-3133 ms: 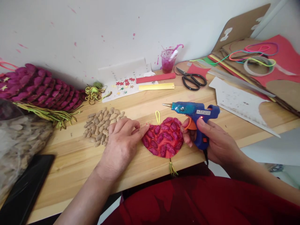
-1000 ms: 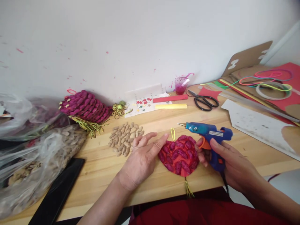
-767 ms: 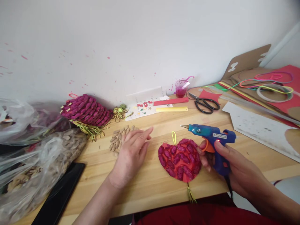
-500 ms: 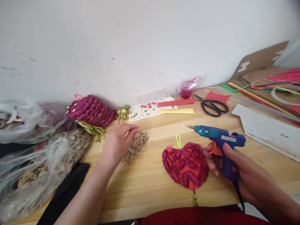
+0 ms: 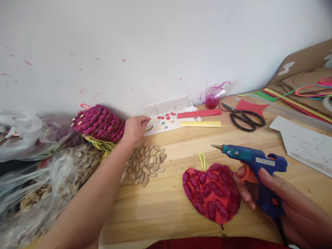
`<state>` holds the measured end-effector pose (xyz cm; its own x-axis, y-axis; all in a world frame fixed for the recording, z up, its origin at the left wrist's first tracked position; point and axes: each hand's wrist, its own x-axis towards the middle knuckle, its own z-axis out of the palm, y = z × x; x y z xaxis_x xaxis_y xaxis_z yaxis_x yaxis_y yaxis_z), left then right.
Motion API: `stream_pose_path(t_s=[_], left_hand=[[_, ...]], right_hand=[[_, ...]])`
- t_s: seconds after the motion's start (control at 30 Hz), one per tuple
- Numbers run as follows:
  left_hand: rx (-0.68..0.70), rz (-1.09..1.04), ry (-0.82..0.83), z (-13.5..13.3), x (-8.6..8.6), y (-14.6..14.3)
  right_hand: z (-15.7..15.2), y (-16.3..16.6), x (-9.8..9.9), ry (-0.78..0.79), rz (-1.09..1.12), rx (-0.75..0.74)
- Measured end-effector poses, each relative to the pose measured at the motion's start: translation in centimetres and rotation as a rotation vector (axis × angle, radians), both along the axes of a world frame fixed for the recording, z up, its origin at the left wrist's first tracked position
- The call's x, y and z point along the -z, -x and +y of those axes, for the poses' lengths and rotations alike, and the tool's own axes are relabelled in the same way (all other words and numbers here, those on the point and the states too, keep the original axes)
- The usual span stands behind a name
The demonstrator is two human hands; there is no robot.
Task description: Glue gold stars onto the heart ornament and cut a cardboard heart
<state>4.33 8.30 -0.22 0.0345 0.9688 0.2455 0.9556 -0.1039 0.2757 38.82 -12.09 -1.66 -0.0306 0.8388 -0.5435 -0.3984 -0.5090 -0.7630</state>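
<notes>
My right hand (image 5: 269,197) grips a blue hot glue gun (image 5: 259,166), fingers by its orange trigger and its nozzle pointing left. Just left of that hand lies a red heart (image 5: 211,192) covered with magenta-painted peanuts, with a yellow loop on top and a red star at its upper left. My left hand (image 5: 136,129) reaches over the pile of unpainted peanuts (image 5: 147,162), to the left edge of a white paper with small stars (image 5: 166,117). Its fingers are curled together; whatever they may hold is hidden.
A magenta peanut pinecone shape (image 5: 100,122) and plastic bags of peanuts (image 5: 59,180) are at left. Behind the heart lie a red strip (image 5: 199,113), a yellow strip (image 5: 201,123) and black scissors (image 5: 245,117). A cup of magenta paint (image 5: 212,98) stands by the wall.
My left hand has moved away from the peanuts, further back toward the paper with stars, uncovering the pile. The glue gun stays in my right hand above the table. The view has shifted slightly.
</notes>
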Motion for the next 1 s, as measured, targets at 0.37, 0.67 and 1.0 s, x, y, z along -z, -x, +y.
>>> stream_pose_path(t_s=[0.37, 0.67, 1.0], left_hand=[[0.06, 0.114, 0.142, 2.2, 0.8, -0.5], [0.056, 0.054, 0.152, 1.8, 0.7, -0.1], [0.17, 0.051, 0.093, 0.9, 1.1, 1.0]], right_hand=[[0.5, -0.8, 1.6, 0.005, -0.143, -0.113], [0.0, -1.8, 3.5, 0.025, -0.076, -0.116], [-0.2, -2.1, 4.1, 0.064, -0.046, -0.051]])
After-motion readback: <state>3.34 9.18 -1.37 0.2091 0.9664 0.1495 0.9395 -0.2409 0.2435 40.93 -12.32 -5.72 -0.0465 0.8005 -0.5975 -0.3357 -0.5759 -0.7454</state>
